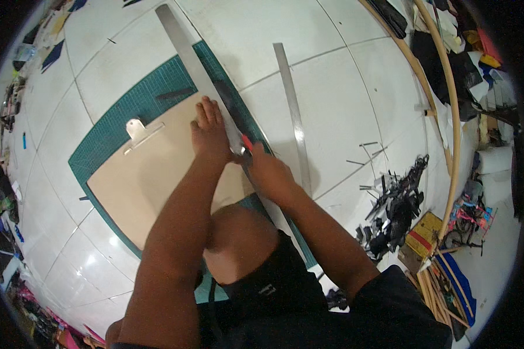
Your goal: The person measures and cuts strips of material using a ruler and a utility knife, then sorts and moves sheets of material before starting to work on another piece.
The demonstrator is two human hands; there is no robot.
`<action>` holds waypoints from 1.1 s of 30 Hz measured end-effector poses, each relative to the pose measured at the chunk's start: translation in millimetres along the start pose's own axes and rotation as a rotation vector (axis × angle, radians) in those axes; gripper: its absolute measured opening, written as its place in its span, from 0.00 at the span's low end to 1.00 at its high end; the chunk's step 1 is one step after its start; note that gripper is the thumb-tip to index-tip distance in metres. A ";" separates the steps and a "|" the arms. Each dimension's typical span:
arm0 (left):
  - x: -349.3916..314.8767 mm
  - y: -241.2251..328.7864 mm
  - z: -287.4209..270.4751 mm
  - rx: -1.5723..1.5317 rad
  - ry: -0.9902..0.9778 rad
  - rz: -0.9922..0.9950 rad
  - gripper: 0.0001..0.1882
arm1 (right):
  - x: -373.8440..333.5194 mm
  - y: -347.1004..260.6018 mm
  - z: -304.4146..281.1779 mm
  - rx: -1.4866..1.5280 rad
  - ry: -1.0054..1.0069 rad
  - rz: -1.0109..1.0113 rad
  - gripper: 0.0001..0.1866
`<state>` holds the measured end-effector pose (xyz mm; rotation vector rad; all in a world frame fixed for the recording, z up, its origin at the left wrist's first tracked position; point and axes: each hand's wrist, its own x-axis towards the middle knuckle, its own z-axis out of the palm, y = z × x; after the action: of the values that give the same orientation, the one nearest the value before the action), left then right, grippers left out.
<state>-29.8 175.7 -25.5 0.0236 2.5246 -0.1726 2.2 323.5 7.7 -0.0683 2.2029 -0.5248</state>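
Grasping a red tool [247, 142] in the right hand [271, 174] and resting the unclenched left hand [211, 135] on a brown clipboard [148, 180], beside the long steel ruler [189, 53] near the green cutting mat's [112, 127] right edge, on white tiled floor [332, 116].

This looks like a small craft workshop, though whether it sits inside a home cannot be told. Work is laid out on a glossy white tiled floor [250, 35]: a green gridded cutting mat [128, 107] and 2 long flat silver metal strips [291, 99]. A loose heap of thin black offcuts [393, 212], a bundle of slim tan sticks [442, 291] and mixed colourful clutter [6, 174] along the edges suggest making.
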 end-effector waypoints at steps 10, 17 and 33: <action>-1.1 0.0 -1.1 -0.030 0.030 0.018 0.83 | -139.9 122.2 72.6 0.080 -0.145 0.253 0.13; -3.7 1.7 -9.9 -0.023 -0.063 -0.020 0.82 | -117.6 95.0 40.5 0.086 0.059 0.127 0.14; -0.5 1.9 -13.2 -0.014 -0.086 0.014 0.81 | 89.2 -60.5 -22.5 -0.007 0.348 -0.242 0.14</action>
<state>-36.9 179.4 -14.7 0.0275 2.4391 -0.1472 -79.7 256.1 -21.7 -0.2677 2.5532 -0.7065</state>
